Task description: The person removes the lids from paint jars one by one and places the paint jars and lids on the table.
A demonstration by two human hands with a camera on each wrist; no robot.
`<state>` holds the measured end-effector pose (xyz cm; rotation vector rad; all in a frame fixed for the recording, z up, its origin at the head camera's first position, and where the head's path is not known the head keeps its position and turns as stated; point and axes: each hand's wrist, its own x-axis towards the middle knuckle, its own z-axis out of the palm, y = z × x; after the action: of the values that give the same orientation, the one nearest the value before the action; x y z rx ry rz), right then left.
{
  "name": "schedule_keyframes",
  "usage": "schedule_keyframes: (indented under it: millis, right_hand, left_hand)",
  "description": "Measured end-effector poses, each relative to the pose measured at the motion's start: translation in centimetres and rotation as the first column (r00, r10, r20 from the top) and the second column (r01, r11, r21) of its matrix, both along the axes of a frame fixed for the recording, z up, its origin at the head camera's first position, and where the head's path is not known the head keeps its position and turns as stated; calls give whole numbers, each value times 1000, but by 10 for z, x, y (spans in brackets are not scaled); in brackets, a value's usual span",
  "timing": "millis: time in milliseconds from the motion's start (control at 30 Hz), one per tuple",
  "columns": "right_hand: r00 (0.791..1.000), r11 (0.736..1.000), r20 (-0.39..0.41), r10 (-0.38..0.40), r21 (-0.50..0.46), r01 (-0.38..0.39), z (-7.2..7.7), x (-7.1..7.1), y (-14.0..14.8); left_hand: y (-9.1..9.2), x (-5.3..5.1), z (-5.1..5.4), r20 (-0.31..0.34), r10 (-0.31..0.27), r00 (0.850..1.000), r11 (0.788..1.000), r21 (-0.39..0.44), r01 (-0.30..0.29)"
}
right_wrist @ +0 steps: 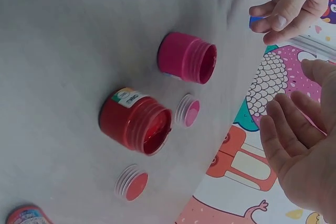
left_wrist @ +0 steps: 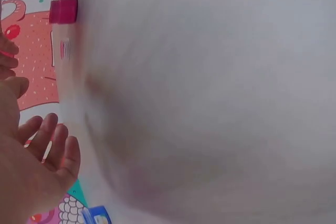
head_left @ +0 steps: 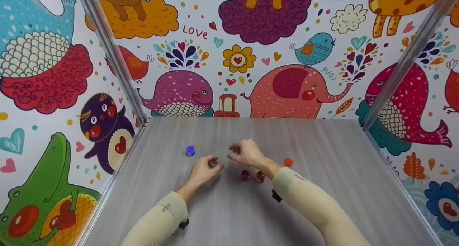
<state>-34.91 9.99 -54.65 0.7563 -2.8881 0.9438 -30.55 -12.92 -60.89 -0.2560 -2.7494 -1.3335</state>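
Note:
My left hand (head_left: 204, 171) hovers over the table with loosely bent fingers and nothing in them. Facing it, my right hand (head_left: 249, 154) is also raised and holds nothing. Below the right wrist stand a magenta paint jar (right_wrist: 185, 57) and a red paint jar (right_wrist: 135, 121), both uncapped with paint visible inside. A pink-faced screw lid (right_wrist: 188, 111) lies beside the magenta jar, and a red-faced lid (right_wrist: 131, 182) is near the red one. The blue jar (head_left: 190, 151) stands behind and left of my left hand, apart from it.
An orange-topped jar (head_left: 288, 162) sits right of my right wrist; only part of it enters the right wrist view. Grey table (head_left: 322, 142) lies under everything. Patterned walls (head_left: 172, 95) with metal corner posts (head_left: 116, 59) enclose the back and sides.

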Motion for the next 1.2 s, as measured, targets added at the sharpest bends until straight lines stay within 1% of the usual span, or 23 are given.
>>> schedule_keyframes:
  millis: [67, 300, 400, 667, 867, 967, 1067, 1200]
  right_hand:
    - [1000, 1000, 7, 0, -19, 0, 1, 0, -2]
    - [998, 997, -55, 38, -61, -41, 2, 0, -8]
    - [998, 997, -49, 37, -71, -41, 2, 1, -10]
    - [1000, 997, -10, 23, -68, -24, 3, 3, -15]
    - [1000, 997, 5, 11, -74, -10, 3, 3, -21]
    - [1000, 997, 20, 0, -79, 1, 2, 3, -22]
    - [999, 997, 32, -10, -79, 13, 0, 2, -24]
    - [1000, 997, 6, -2, -75, 3, -1, 1, -27]
  left_hand:
    - [-3, -1, 1, -6, 14, 1000, 1000, -1, -14]
    - [-13, -3, 1, -31, 60, 998, 997, -44, -61]
    - [-18, -3, -1, -42, 73, 996, 996, -53, -76]
    - [-30, -4, -3, -39, 130, 991, 990, -56, -132]
    - [-37, -7, -5, -55, 180, 982, 980, -77, -184]
    - [-40, -9, -7, -53, 204, 977, 975, -82, -208]
    - [-45, -10, -8, -45, 242, 969, 965, -92, -245]
    - [-52, -11, -9, -61, 275, 960, 954, -105, -280]
